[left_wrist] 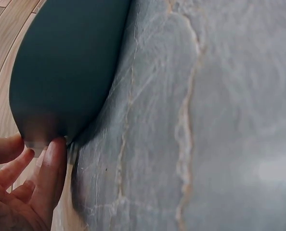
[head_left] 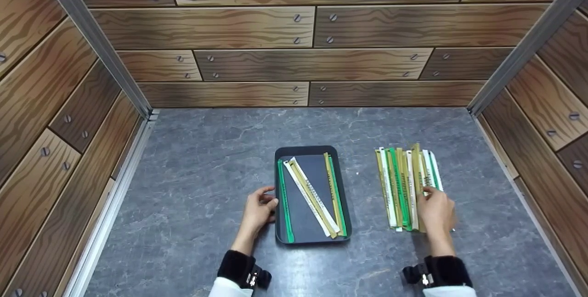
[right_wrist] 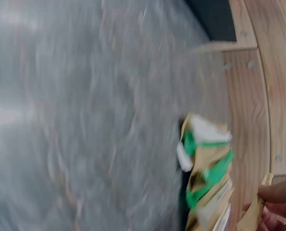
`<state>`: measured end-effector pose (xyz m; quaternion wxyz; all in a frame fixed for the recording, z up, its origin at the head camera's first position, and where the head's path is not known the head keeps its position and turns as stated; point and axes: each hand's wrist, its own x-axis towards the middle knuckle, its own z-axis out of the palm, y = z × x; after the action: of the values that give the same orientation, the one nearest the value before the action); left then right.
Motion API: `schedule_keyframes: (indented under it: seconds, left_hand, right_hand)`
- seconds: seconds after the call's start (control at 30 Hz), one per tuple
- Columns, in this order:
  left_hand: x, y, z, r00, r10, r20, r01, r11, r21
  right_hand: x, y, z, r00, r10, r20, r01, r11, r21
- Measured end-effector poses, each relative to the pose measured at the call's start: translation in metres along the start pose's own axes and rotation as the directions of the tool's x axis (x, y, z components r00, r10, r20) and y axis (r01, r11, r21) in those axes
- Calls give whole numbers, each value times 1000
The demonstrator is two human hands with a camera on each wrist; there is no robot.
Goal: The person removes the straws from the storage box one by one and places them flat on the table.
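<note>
the enclosure: wood-plank printed walls (head_left: 294, 35) fill the upper half and both sides of the head view, with metal corner posts. the grey marbled tabletop (head_left: 206, 173) fills the lower half.

the dark rectangular tray (head_left: 303, 232) sits at lower centre. it holds about six long sachets (head_left: 312, 196): green along its left edge, white and gold laid diagonally, gold and green along its right edge.

the loose pile of sachets (head_left: 406, 186), larger than the tray's share, lies right of centre, well apart from the tray. judged from this, the sorting is under halfway; most remain outside the tray.

the left hand (head_left: 258, 212) rests fingers lightly curved against the tray's left rim, steadying it. the right hand (head_left: 436, 214) pinches a gold sachet at the pile's near end.
</note>
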<state>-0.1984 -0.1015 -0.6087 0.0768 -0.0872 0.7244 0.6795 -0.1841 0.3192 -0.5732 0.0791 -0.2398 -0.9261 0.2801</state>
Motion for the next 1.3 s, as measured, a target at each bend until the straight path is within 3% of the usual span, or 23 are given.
schedule_keyframes:
  seconds: [0.17, 0.33, 0.43, 0.57, 0.67, 0.8, 0.9, 1.0, 1.17, 1.3]
  left_hand:
    - [1, -1, 0, 1000, 4, -7, -4, 1000, 5]
    - [0, 0, 1, 1000, 10, -6, -10, 1000, 3]
    - [0, 1, 1, 1000, 10, -6, -10, 1000, -4]
    - [1, 0, 1, 1000, 10, -15, -10, 1000, -5]
    - [1, 0, 1, 1000, 18, -19, -18, 1000, 3]
    - [1, -1, 1, 1000, 20, -13, -19, 1000, 9]
    - [1, -1, 1, 1000, 10, -15, -10, 1000, 15]
    - [1, -1, 1, 1000, 6, -18, -5, 1000, 21]
    - [1, -1, 1, 1000, 7, -21, -7, 1000, 21]
    - [1, -2, 1, 1000, 11, -24, -11, 1000, 22]
  right_hand:
    - [11, 10, -4, 995, 89, 53, -85, 994, -70]
    - [17, 10, -3, 993, 101, 62, -95, 991, -99]
    - [15, 8, 1, 999, 52, 15, -51, 996, -79]
    - [7, -7, 10, 992, -117, -40, 117, 993, -1]
    - [-4, -27, 18, 964, -266, -26, 268, 961, 65]
    - [-23, -57, 33, 903, -429, 11, 424, 895, 136]
    - [-41, -79, 47, 855, -517, 36, 505, 847, 166]
    - [-60, -98, 59, 822, -564, 79, 545, 820, 175]
    - [-88, -124, 70, 806, -526, 272, 499, 850, 169]
    - [-100, -135, 76, 799, -463, 383, 477, 877, 66]
